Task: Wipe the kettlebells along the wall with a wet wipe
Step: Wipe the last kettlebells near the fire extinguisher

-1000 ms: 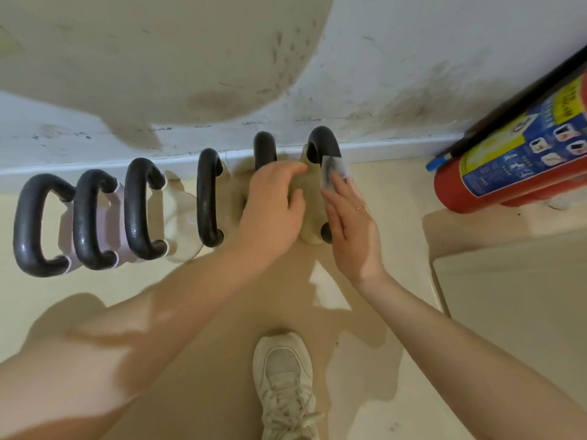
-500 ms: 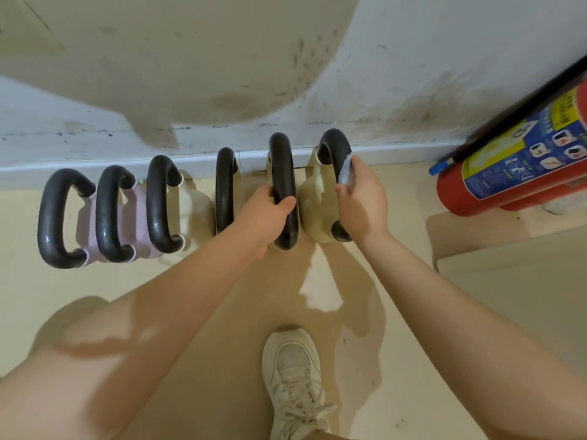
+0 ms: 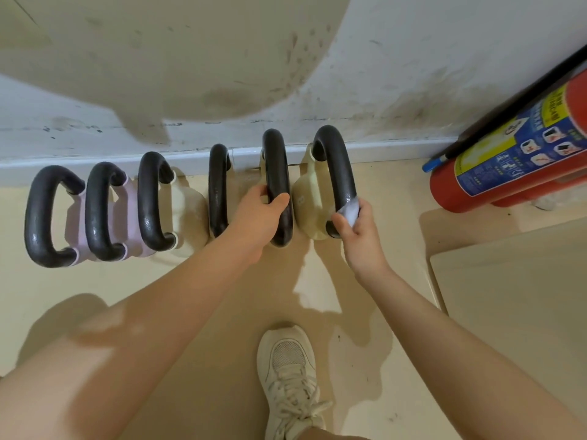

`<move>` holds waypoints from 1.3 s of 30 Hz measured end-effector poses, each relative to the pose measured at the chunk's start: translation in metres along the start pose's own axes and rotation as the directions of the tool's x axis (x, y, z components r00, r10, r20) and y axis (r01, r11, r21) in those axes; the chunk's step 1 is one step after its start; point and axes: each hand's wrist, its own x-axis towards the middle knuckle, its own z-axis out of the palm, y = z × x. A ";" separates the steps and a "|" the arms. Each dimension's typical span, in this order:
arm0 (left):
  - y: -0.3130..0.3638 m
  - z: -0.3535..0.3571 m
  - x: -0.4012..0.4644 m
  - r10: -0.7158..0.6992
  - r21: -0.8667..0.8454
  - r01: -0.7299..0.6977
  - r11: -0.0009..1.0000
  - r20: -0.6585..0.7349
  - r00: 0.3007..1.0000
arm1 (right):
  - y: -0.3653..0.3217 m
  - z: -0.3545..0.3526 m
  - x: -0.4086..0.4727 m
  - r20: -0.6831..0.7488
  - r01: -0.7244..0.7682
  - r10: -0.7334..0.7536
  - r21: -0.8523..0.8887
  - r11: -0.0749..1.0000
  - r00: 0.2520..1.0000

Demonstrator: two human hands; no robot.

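Several kettlebells with black handles stand in a row against the wall. My left hand grips the black handle of the second kettlebell from the right. My right hand pinches a white wet wipe wrapped round the lower part of the rightmost kettlebell's handle. That kettlebell's cream body shows between the two handles. Further left stand another dark handle, a cream kettlebell and two lilac ones.
A red fire extinguisher lies against the wall at the right. A raised beige platform fills the right side of the floor. My white sneaker stands on the beige floor below the hands. The stained wall and its baseboard run behind the row.
My right hand slid the wipe from the top of the rightmost handle down to its lower end. My left hand moved from the kettlebell body to gripping the neighbouring handle.
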 end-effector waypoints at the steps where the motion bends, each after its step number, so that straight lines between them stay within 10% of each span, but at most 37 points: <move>1: -0.001 0.000 0.000 0.004 0.002 -0.004 1.000 -0.001 1.000 | 0.002 0.001 0.000 -0.002 0.001 -0.001 0.031 1.000 1.000; 10: -0.008 0.002 0.003 0.026 -0.021 -0.026 0.999 -0.017 1.000 | 0.023 0.017 -0.012 -0.025 -0.065 0.065 0.003 0.998 0.998; 13: -0.010 0.001 0.006 0.033 0.003 -0.033 0.999 -0.013 0.999 | 0.007 0.010 -0.006 -0.052 0.301 -0.328 -0.284 0.910 0.943; 15: -0.010 0.002 0.004 0.127 0.198 -0.117 0.973 -0.036 0.991 | 0.003 0.004 0.010 0.232 0.613 -0.664 -0.667 0.423 0.711; 17: -0.012 0.000 0.000 0.269 0.387 -0.230 0.893 -0.047 0.962 | 0.009 -0.001 0.024 0.549 0.677 -0.620 -0.735 -0.039 0.561; 21: -0.023 -0.019 -0.002 0.466 0.523 -0.415 0.744 0.038 0.884 | -0.005 -0.012 0.018 0.777 0.580 -0.059 -0.515 -0.631 0.626; 24: -0.033 -0.034 0.004 0.505 0.604 -0.439 0.665 0.069 0.860 | -0.025 -0.014 0.022 0.742 0.523 0.082 -0.384 -0.761 0.665; 31: -0.037 -0.051 0.002 0.578 0.609 -0.485 0.628 0.052 0.814 | -0.036 -0.006 -0.001 0.679 0.617 0.195 -0.460 -0.639 0.708; 35: -0.046 -0.061 0.006 0.586 0.638 -0.420 0.645 -0.060 0.808 | -0.090 0.009 0.019 0.406 0.477 -0.250 -0.760 0.441 0.879; 39: -0.049 -0.065 0.014 0.343 0.398 -0.259 0.880 -0.154 0.927 | -0.129 0.047 0.038 0.072 0.395 -0.428 -0.546 0.739 0.901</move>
